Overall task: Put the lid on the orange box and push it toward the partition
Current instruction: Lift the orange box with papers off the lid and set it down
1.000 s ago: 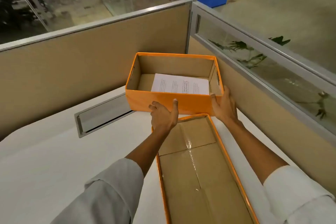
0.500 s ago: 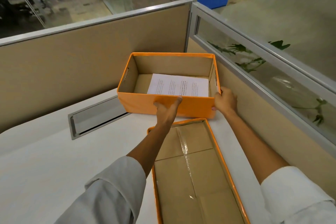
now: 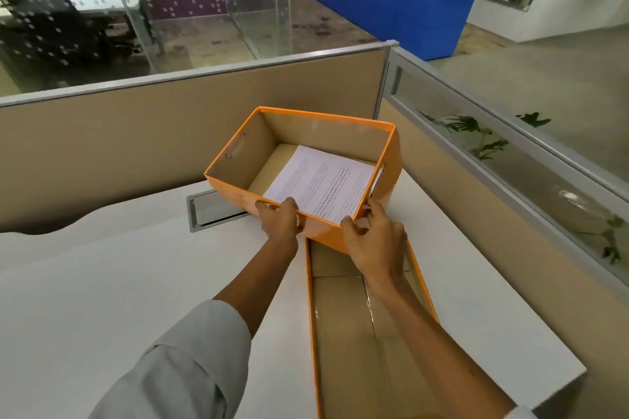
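Left hand and right hand are both gripping the near rim of the open orange box, sitting skewed on the table. Lid is lying upturned directly beneath the forearms, long axis running toward the person, right hand nearer.

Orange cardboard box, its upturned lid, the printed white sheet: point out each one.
Orange cardboard box (image 3: 235, 194): head view, on its near outer wall, left of the hands.
Orange-rimmed cardboard lid (image 3: 343, 333): head view, on its brown inner face.
Printed white paper sheet (image 3: 323, 180): head view, mid-page, inside the box.
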